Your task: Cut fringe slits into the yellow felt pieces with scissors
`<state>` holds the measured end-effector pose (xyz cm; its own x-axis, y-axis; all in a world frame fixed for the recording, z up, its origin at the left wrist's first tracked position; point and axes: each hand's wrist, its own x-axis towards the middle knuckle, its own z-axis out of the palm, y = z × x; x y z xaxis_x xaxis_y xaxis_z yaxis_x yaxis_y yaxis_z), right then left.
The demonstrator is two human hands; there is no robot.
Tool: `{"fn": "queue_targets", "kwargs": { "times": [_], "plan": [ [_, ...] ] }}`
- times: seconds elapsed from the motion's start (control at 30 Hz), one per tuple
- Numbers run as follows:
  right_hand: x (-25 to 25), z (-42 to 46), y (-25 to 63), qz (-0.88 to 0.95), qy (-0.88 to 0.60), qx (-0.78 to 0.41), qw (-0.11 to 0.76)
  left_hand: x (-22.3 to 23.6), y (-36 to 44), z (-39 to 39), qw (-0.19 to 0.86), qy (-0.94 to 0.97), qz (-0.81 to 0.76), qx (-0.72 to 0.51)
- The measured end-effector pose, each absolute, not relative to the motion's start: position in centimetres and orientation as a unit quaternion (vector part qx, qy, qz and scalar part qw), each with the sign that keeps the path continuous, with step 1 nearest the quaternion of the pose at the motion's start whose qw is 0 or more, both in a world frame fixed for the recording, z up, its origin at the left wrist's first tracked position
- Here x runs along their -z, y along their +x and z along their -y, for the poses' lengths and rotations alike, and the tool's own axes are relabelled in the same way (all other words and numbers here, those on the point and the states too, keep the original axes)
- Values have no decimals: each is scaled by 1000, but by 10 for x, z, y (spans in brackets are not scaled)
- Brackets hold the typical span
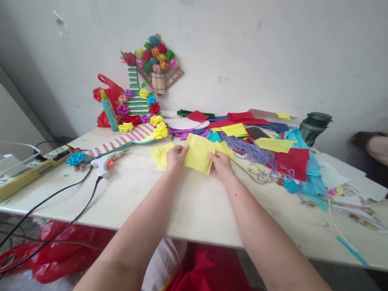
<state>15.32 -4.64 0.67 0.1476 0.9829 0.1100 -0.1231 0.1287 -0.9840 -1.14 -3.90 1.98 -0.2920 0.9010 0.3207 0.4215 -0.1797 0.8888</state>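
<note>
A piece of yellow paper (199, 152) is held up between my two hands over the middle of the white table. My left hand (177, 156) pinches its left edge, fingers closed. At its right edge my right hand (220, 163) grips the sheet between thumb and fingers. Another yellow paper piece (159, 155) lies on the table just left of my left hand. To the left, a guitar-shaped craft (124, 140) with yellow and purple stripes and paper flowers lies flat. A white glue gun (102, 165) rests beside it.
A power strip (18, 174) with cords sits at the left edge. A glue bottle (109, 111) stands behind the craft. Purple yarn (247, 149), coloured paper and a red sheet (292, 162) crowd the back right. A dark green bottle (313, 127) stands there too.
</note>
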Motion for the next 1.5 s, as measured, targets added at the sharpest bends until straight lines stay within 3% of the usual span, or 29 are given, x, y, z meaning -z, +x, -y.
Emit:
{"fn": "queue_targets", "kwargs": {
  "times": [0.23, 0.57, 0.8, 1.23, 1.5],
  "plan": [
    [-14, 42, 162, 344, -443, -462, 687, -22, -20, 38, 195, 507, -630, -554],
    [-25, 38, 180, 209, -395, -457, 769, -28, 1, 52, 50, 637, -722, -266],
    [-25, 37, 181, 194, -418, -457, 761, -23, 19, 53, -58, 685, -695, -212],
    [-23, 39, 174, 276, -452, -491, 692, -20, 21, 52, 37, 671, -673, -310],
    [-19, 37, 169, 301, -382, -541, 686, -8, 14, 34, 311, 563, -607, -467]
  ]
}}
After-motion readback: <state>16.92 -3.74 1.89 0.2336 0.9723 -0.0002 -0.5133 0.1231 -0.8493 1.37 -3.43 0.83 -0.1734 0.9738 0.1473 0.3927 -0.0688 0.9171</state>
